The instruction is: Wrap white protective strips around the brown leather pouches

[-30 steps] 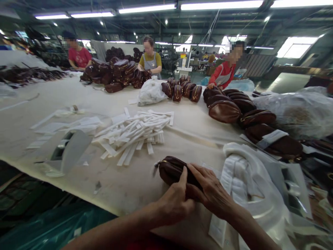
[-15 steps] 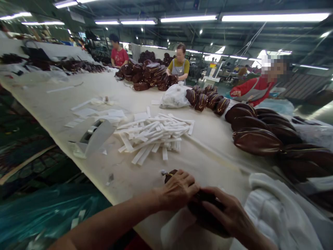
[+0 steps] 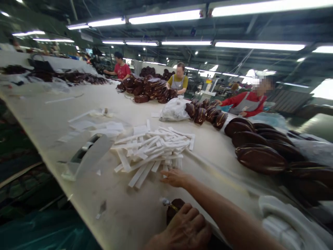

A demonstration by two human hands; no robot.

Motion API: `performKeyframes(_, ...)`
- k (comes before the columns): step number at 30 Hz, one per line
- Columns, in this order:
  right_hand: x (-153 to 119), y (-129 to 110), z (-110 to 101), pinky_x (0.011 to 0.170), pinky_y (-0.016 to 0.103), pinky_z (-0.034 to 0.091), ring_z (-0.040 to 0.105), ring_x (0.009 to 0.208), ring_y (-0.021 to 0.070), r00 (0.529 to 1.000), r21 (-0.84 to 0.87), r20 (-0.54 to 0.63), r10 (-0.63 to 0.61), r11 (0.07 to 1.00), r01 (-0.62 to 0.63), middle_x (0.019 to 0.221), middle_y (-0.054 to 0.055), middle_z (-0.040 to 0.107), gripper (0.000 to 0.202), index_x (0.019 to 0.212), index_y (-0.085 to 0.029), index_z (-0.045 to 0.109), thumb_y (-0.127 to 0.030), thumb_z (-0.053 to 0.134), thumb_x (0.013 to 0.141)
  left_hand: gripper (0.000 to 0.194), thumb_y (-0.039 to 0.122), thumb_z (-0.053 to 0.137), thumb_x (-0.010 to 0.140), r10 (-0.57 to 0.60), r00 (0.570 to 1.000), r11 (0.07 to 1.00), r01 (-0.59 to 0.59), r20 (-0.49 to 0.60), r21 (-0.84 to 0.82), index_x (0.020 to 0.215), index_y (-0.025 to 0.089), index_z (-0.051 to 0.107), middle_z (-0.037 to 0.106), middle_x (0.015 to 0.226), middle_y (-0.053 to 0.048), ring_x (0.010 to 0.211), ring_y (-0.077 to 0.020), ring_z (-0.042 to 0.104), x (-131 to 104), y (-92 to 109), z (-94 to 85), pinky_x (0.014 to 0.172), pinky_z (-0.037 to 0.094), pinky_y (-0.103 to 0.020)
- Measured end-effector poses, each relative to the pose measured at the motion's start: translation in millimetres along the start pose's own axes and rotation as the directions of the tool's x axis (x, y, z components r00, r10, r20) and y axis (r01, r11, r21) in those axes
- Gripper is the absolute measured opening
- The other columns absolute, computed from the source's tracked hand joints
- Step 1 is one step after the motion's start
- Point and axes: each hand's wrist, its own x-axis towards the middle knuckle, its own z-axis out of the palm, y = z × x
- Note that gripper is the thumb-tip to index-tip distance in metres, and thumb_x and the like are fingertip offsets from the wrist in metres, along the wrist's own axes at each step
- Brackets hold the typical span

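My left hand [image 3: 186, 224] is closed over a small dark brown leather bag [image 3: 174, 207] at the front edge of view. One end of the bag shows, with a gold zipper and a wrapped metal fitting; my hand covers most of the rest. My right hand [image 3: 174, 177] reaches over the table, its fingers stretched out at the near edge of a heap of white strips [image 3: 153, 147]. Its fingertips are at one strip's end; whether they touch it I cannot tell.
A tape dispenser [image 3: 85, 151] stands left of the strips. Brown bags [image 3: 260, 158] are piled along the right, with more beyond a white plastic bag [image 3: 174, 109]. White wrapping [image 3: 283, 222] lies at lower right. Several people work around the table [image 3: 125, 215].
My right hand has left the brown bag and moved forward to the strips. My left hand stays on the bag. The view has tilted up, and the person in red now reaches toward the bags.
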Motion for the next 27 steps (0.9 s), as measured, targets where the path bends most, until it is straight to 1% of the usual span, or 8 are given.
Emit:
performKeyframes(6, 0, -4, 10, 0.069, 0.032, 0.05, 0.065, 0.086, 0.0252, 0.987, -0.016, -0.051, 0.15, 0.988, -0.151, 0.093, 0.008, 0.07, 0.026, 0.096, -0.02, 0.065, -0.019, 0.067, 0.069, 0.031, 0.038, 0.037, 0.095, -0.017, 0.956, 0.995, -0.011, -0.293, -0.095, 0.093, 0.014, 0.056, 0.054, 0.073, -0.003, 0.069, -0.0178, 0.047, 0, -6, 14.7, 0.065, 0.037, -0.033)
performKeyframes(9, -30, 8, -2, 0.066, 0.026, 0.047, 0.065, 0.081, 0.019, 0.979, 0.071, -0.082, 0.184, 0.981, -0.179, 0.086, 0.003, 0.07, 0.034, 0.1, -0.021, 0.061, -0.007, 0.058, 0.07, 0.037, 0.042, 0.032, 0.096, -0.033, 0.971, 0.992, 0.003, -0.235, -0.125, 0.094, 0.014, 0.056, 0.055, 0.075, -0.004, 0.07, -0.0191, 0.048, 1, -6, 5.6, 0.065, 0.039, -0.035)
performKeyframes(12, -82, 27, -18, 0.061, 0.022, 0.045, 0.063, 0.069, 0.0139, 0.972, 0.219, -0.069, 0.223, 0.954, -0.203, 0.074, 0.0, 0.069, 0.04, 0.11, -0.019, 0.055, -0.006, 0.054, 0.072, 0.025, 0.036, 0.044, 0.092, -0.068, 0.994, 0.985, 0.054, -0.082, -0.167, 0.099, 0.015, 0.055, 0.058, 0.082, -0.005, 0.075, -0.0205, 0.051, 0, -3, -8.5, 0.071, 0.043, -0.037)
performKeyframes(16, -171, 56, -25, 0.055, 0.021, 0.048, 0.063, 0.058, 0.0121, 0.967, 0.451, 0.013, 0.253, 0.862, -0.231, 0.068, 0.0, 0.067, 0.019, 0.097, -0.017, 0.061, -0.024, 0.05, 0.083, 0.03, 0.031, 0.051, 0.089, -0.081, 0.997, 0.97, 0.078, -0.005, -0.232, 0.114, 0.014, 0.049, 0.061, 0.098, -0.009, 0.092, -0.0224, 0.054, 0, -3, -20.9, 0.085, 0.045, -0.041)
performKeyframes(18, -215, 59, -20, 0.059, 0.025, 0.052, 0.065, 0.061, 0.0147, 0.919, 0.653, -0.113, 0.378, 0.725, -0.218, 0.07, 0.001, 0.067, 0.027, 0.094, -0.017, 0.064, -0.039, 0.056, 0.081, 0.029, 0.032, 0.049, 0.091, -0.09, 0.995, 0.957, 0.074, -0.047, -0.279, 0.112, 0.012, 0.049, 0.061, 0.103, -0.011, 0.099, -0.0229, 0.054, 1, -5, -22.1, 0.09, 0.045, -0.042)
performKeyframes(20, -252, 50, -9, 0.066, 0.028, 0.054, 0.068, 0.07, 0.0176, 0.795, 0.738, -0.291, 0.532, 0.654, -0.167, 0.077, 0.003, 0.07, 0.036, 0.095, -0.019, 0.067, -0.049, 0.061, 0.077, 0.022, 0.031, 0.047, 0.091, -0.095, 0.991, 0.954, 0.063, -0.095, -0.293, 0.105, 0.013, 0.051, 0.06, 0.108, -0.013, 0.104, -0.0232, 0.053, 0, -5, -21.6, 0.094, 0.044, -0.042)
performKeyframes(22, -276, 34, 6, 0.071, 0.029, 0.055, 0.068, 0.078, 0.0195, 0.682, 0.728, -0.421, 0.598, 0.671, -0.139, 0.083, 0.004, 0.071, 0.036, 0.094, -0.021, 0.069, -0.051, 0.063, 0.076, 0.016, 0.028, 0.047, 0.091, -0.077, 0.988, 0.969, 0.043, -0.132, -0.242, 0.098, 0.015, 0.053, 0.058, 0.113, -0.014, 0.11, -0.0246, 0.05, -2, -4, -20.6, 0.096, 0.043, -0.043)
performKeyframes(27, -289, 2, 41, 0.067, 0.025, 0.055, 0.068, 0.076, 0.0173, 0.628, 0.606, -0.574, 0.526, 0.788, -0.106, 0.083, 0.002, 0.072, 0.022, 0.094, -0.024, 0.071, -0.04, 0.061, 0.082, 0.013, 0.026, 0.055, 0.087, -0.047, 0.937, 0.998, 0.033, -0.345, -0.045, 0.096, 0.017, 0.055, 0.057, 0.101, -0.011, 0.108, -0.0245, 0.05, -11, 4, -20.1, 0.098, 0.041, -0.046)
